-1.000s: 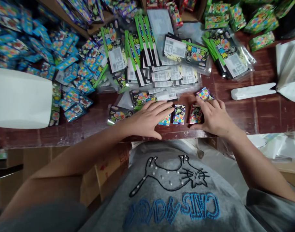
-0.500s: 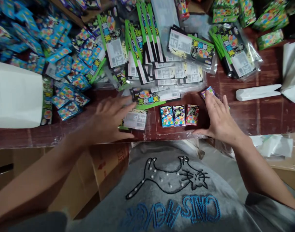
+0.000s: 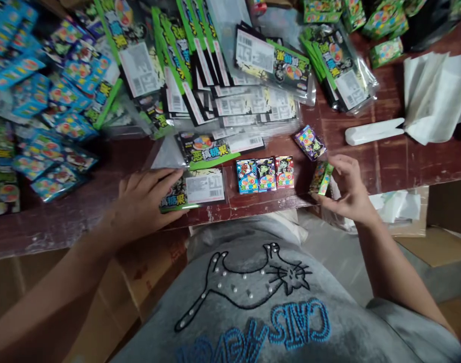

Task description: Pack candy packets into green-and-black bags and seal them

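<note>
My left hand (image 3: 139, 199) rests with its fingers stretched out on the left part of a black-and-green printed card packet (image 3: 206, 186) near the table edge. My right hand (image 3: 347, 189) pinches a small green candy box (image 3: 321, 177) between thumb and fingers, the box tilted at the table's front. Just beyond it lies a purple candy box (image 3: 310, 142), turned at an angle. Between my hands, a blue candy box (image 3: 247, 176), a purple-and-black candy box (image 3: 266, 174) and a red candy box (image 3: 284, 172) lie side by side, faces up.
Another printed packet (image 3: 208, 147) lies behind the row, with a pile of packets in clear bags (image 3: 249, 106) further back. Blue boxes (image 3: 30, 91) heap at the left. Green boxes (image 3: 385, 53), a white folded strip (image 3: 374, 132) and white paper (image 3: 435, 101) are at the right.
My left hand has come down onto the near packet. My right hand has left the purple box and now grips the green box. The whole view has shifted.
</note>
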`<state>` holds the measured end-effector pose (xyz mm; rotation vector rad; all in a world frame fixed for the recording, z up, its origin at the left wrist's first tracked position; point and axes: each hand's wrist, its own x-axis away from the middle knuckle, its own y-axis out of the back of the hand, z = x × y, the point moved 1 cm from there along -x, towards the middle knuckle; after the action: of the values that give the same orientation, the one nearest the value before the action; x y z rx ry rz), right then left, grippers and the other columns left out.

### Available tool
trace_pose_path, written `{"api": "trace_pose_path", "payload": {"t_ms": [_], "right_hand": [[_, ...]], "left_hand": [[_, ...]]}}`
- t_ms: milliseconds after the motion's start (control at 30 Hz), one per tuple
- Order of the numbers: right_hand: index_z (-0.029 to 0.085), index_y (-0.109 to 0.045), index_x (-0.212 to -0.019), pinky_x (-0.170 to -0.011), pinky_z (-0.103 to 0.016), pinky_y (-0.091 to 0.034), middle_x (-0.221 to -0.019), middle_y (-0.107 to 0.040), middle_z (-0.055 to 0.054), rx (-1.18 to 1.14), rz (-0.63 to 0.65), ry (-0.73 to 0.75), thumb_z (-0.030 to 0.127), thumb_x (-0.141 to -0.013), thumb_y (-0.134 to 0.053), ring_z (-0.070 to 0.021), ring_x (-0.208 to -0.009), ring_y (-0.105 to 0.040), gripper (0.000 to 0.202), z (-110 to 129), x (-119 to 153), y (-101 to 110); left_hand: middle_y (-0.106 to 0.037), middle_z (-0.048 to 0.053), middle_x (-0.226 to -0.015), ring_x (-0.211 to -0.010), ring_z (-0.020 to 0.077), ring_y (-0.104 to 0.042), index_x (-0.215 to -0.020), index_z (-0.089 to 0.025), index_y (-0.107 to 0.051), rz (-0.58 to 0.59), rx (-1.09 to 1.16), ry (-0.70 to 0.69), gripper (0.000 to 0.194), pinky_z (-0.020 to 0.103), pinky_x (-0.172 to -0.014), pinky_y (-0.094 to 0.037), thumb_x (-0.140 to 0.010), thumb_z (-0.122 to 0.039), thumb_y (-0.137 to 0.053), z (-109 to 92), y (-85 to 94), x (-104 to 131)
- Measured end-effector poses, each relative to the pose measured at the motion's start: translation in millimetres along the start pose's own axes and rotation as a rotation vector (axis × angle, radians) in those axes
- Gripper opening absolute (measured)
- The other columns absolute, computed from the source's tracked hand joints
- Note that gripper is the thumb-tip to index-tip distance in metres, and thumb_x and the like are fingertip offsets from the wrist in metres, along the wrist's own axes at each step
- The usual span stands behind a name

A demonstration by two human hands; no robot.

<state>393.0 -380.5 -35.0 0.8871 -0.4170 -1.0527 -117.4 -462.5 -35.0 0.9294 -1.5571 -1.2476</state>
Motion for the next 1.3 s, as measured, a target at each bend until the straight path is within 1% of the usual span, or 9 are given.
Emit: {"api": "trace_pose_path", "payload": {"t_ms": [367, 567, 633, 733, 867, 1067, 1133, 1200, 1300], "right_hand": [[0.020, -0.067, -0.135, -0.097, -0.060, -0.062, -0.119, -0.072, -0.019, 0.297, -0.048, -0.147, 0.084, -0.086, -0.069, -0.0411, -0.117, -0.068, 0.080, 0.6, -26.6, -8.4], [0.026, -0.034, -0.171, -0.123, -0.068, -0.046, -0.171, -0.048, -0.019, 0.327, 0.125, 0.129, 0.048, -0.098, -0.076, -0.0445, -0.156, -0.046, 0.087, -2.1, -14.5, 16.3], [0.027, -0.035, -0.172, -0.125, -0.067, -0.044, -0.178, -0.040, -0.015, 0.372, 0.249, 0.223, 0.028, -0.101, -0.066, -0.0428, -0.163, -0.039, 0.078, 0.3, -15.1, 19.8], [0.024, -0.057, -0.159, -0.114, -0.062, -0.052, -0.162, -0.063, -0.012, 0.457, 0.262, 0.249, 0.023, -0.103, -0.059, -0.0410, -0.153, -0.054, 0.056, 4.6, -23.1, 19.0], [0.017, -0.070, -0.141, -0.092, -0.046, -0.060, -0.126, -0.083, -0.015, 0.446, 0.157, 0.127, 0.038, -0.111, -0.051, -0.0317, -0.109, -0.079, 0.041, 9.8, -28.7, 12.9], [0.014, -0.067, -0.138, -0.071, -0.045, -0.060, -0.093, -0.083, -0.017, 0.497, 0.004, -0.310, 0.059, -0.109, -0.048, -0.0340, -0.076, -0.079, 0.058, 8.4, -17.1, -2.9], [0.010, -0.068, -0.137, -0.082, -0.053, -0.064, -0.099, -0.082, -0.022, 0.569, 0.004, -0.258, 0.074, -0.102, -0.053, -0.0411, -0.093, -0.081, 0.074, 5.9, -16.4, -1.1], [0.009, -0.057, -0.153, -0.108, -0.063, -0.058, -0.140, -0.072, -0.032, 0.536, 0.060, -0.009, 0.085, -0.093, -0.060, -0.0496, -0.133, -0.069, 0.097, 3.8, -20.8, 1.1], [0.012, -0.014, -0.178, -0.133, -0.069, -0.031, -0.183, -0.017, -0.030, 0.413, 0.204, 0.394, 0.089, -0.091, -0.055, -0.0513, -0.169, -0.022, 0.123, 6.7, -37.7, -8.9]], "left_hand": [[-0.061, 0.016, -0.159, -0.137, 0.0400, -0.059, -0.164, -0.022, -0.046, 0.029, -0.024, 0.089, 0.069, 0.051, -0.111, -0.044, -0.102, -0.049, -0.062, -13.3, 7.2, 5.3], [-0.059, 0.015, -0.161, -0.138, 0.0403, -0.060, -0.167, -0.025, -0.041, 0.015, -0.042, 0.120, 0.069, 0.054, -0.109, -0.048, -0.106, -0.051, -0.060, -12.8, 5.7, 18.8], [-0.059, 0.015, -0.162, -0.137, 0.0418, -0.062, -0.166, -0.025, -0.043, 0.010, -0.034, 0.119, 0.071, 0.056, -0.109, -0.049, -0.104, -0.052, -0.063, -10.9, 5.5, 18.3], [-0.059, 0.018, -0.161, -0.135, 0.0445, -0.063, -0.163, -0.021, -0.046, -0.011, -0.018, 0.088, 0.074, 0.058, -0.108, -0.050, -0.100, -0.052, -0.068, -8.5, 4.0, 15.3], [-0.062, 0.021, -0.157, -0.135, 0.0444, -0.064, -0.164, -0.018, -0.044, -0.056, 0.001, 0.034, 0.077, 0.056, -0.111, -0.049, -0.099, -0.052, -0.069, -8.2, -1.7, 19.4], [-0.065, 0.023, -0.150, -0.123, 0.0435, -0.067, -0.162, -0.013, -0.046, -0.049, 0.015, -0.022, 0.078, 0.053, -0.103, -0.051, -0.098, -0.051, -0.071, -12.3, -5.3, 28.1], [-0.063, 0.024, -0.150, -0.125, 0.0449, -0.065, -0.164, -0.012, -0.043, -0.026, -0.004, -0.003, 0.087, 0.054, -0.104, -0.051, -0.094, -0.054, -0.075, -12.3, -4.4, 26.0], [-0.061, 0.025, -0.153, -0.130, 0.0457, -0.062, -0.166, -0.012, -0.040, -0.006, 0.002, 0.021, 0.099, 0.055, -0.108, -0.050, -0.089, -0.059, -0.081, -12.3, -4.3, 21.0], [-0.058, 0.023, -0.158, -0.137, 0.0453, -0.058, -0.168, -0.016, -0.041, 0.020, 0.054, 0.049, 0.110, 0.055, -0.114, -0.046, -0.082, -0.069, -0.084, -14.3, -7.1, 9.0]]}}
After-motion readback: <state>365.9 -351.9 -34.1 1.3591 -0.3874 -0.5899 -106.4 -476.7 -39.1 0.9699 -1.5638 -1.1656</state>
